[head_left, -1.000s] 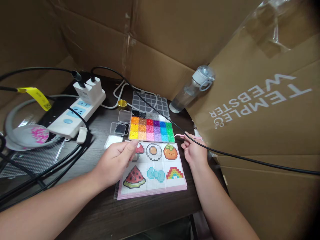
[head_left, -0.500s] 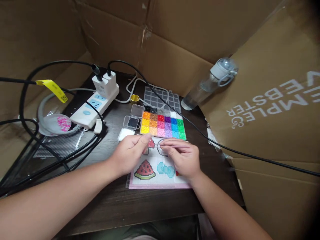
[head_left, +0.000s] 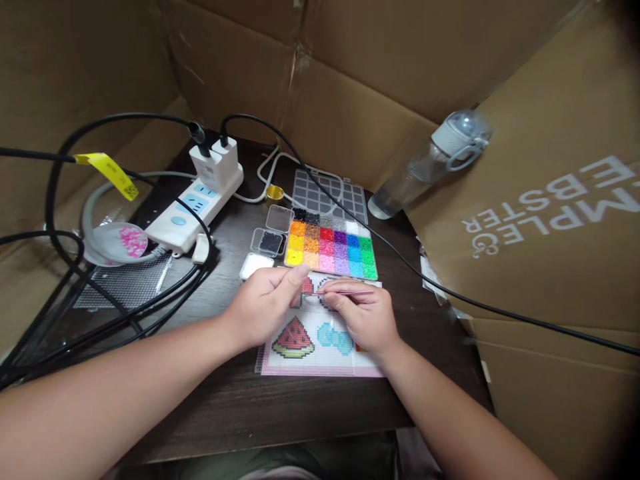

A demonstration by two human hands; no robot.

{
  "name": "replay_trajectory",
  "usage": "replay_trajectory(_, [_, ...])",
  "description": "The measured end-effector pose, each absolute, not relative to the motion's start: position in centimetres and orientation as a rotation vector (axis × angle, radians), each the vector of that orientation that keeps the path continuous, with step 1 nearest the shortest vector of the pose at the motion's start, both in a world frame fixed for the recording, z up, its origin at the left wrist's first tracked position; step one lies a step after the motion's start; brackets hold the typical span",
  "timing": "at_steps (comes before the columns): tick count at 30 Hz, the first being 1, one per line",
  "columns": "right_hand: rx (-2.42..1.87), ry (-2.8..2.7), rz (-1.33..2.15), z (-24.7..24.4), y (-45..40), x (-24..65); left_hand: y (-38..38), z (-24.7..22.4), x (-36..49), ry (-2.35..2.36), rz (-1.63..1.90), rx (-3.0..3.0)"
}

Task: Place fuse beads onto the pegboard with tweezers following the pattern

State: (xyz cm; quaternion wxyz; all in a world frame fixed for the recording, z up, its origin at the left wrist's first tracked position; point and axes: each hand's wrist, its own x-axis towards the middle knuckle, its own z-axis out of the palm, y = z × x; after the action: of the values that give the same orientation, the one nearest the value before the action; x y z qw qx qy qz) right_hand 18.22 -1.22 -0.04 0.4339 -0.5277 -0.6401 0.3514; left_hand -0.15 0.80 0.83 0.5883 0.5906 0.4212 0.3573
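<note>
My right hand [head_left: 370, 317] pinches slim pinkish tweezers [head_left: 354, 293], whose tips point left toward my other hand. My left hand [head_left: 265, 303] is closed, thumb pressed over curled fingers; whatever it may hold is hidden. Both hands hover over a pattern sheet [head_left: 320, 371] that lies under a clear pegboard. On it show a watermelon slice [head_left: 293, 339] and a light blue bow [head_left: 335, 338], while other designs are partly covered by my hands. Just beyond sits a bead box [head_left: 331, 248] with small compartments of many colours.
Left of the bead box are small clear boxes with white beads [head_left: 257, 265] and black beads [head_left: 271, 242]. A power strip [head_left: 185, 217], looping black cables and a dish of pink beads [head_left: 133, 241] occupy the left. A water bottle [head_left: 425, 167] leans at the back right against cardboard.
The view has shifted slightly, so everything sits a little further right. The tweezers' tips show more clearly beside my left thumb; both hands keep nearly the same pose.
</note>
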Motion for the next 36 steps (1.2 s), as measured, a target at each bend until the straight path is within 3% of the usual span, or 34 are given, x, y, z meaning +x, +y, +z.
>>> replay_trajectory(24, [-1.358, -1.499, 0.947, -0.1, -1.2, 18.4, 0.8, 0.9, -0.2, 0.979, 0.814, 1.357])
replay_trajectory(36, [-1.311, -0.701, 0.889, 0.6, 1.6, 25.9, 0.8, 0.7, -0.3, 0.976, 0.8, 1.326])
